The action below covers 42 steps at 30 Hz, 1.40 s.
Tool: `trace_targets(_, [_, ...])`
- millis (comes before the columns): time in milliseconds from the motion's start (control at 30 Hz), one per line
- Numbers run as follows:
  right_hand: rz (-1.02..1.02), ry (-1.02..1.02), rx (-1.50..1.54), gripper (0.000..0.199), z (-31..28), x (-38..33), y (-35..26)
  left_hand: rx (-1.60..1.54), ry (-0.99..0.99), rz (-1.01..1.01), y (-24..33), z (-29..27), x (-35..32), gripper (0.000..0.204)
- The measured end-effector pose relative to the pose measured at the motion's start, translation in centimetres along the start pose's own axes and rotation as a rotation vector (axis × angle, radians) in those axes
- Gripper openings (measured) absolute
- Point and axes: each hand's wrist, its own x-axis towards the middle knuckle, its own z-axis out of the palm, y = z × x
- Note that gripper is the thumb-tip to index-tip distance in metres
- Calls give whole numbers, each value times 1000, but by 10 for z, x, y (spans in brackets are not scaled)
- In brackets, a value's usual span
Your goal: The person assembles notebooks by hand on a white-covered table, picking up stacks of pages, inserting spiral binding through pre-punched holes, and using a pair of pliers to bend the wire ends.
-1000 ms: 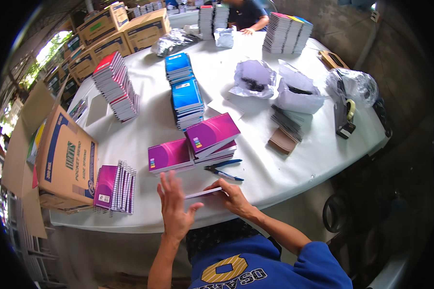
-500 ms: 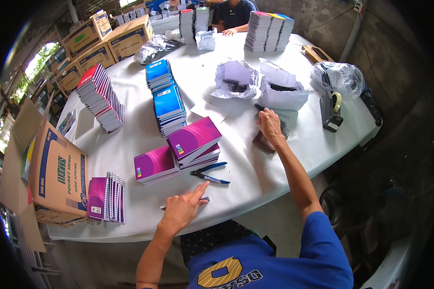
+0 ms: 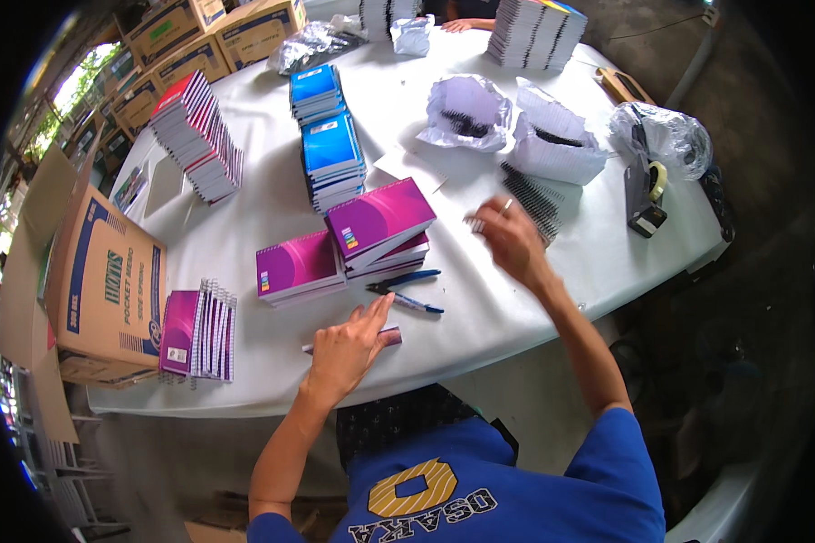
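My left hand (image 3: 342,356) lies with its fingers stretched out over a small purple notebook (image 3: 390,338) near the table's front edge; the hand covers most of it. My right hand (image 3: 511,237) is raised over the table, its fingers pinched and slightly blurred. A short dark binding coil (image 3: 474,223) shows at its fingertips. Just beyond that hand lies a bunch of black spiral coils (image 3: 536,201). Blue-handled pliers (image 3: 414,302) rest open ahead of my left hand, in front of stacked purple notebooks (image 3: 382,220).
A carton (image 3: 109,281) stands at the left beside upright purple notebooks (image 3: 195,335). Farther off are blue notebooks (image 3: 330,149), a red-topped stack (image 3: 199,145) and paper-lined bags of coils (image 3: 466,118). A tape dispenser (image 3: 643,204) sits at right. A co-worker's hand (image 3: 466,24) rests across the table.
My right hand has drawn back from the bunch of coils toward me, with a coil at its fingertips. My left hand stays on the small notebook. The whole view has tipped downward.
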Motion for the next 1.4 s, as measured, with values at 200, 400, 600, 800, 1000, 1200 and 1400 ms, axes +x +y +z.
trace_targets(200, [292,-273,649,24,34,-42,-94,24,8,-4,1,-4,0,60])
trace_targets(400, [313,-336,711,21,40,-37,-91,41,93,91,-3,-1,0,61])
trace_targets(600, [230,-412,689,21,38,-28,-90,9,-40,24,-1,-5,0,57])
trace_targets(800, [50,-426,621,22,38,-25,-84,15,-59,27,-4,-1,0,59])
trace_targets(1000, [137,-688,615,21,30,-21,-82,-24,-49,-22,-2,-4,2,60])
trace_targets(1200, [63,-530,368,21,22,-25,-97,33,8,10,4,-7,3,62])
trace_targets(1400, [32,-452,285,16,20,-27,-108,-62,-98,-9,5,-10,6,60])
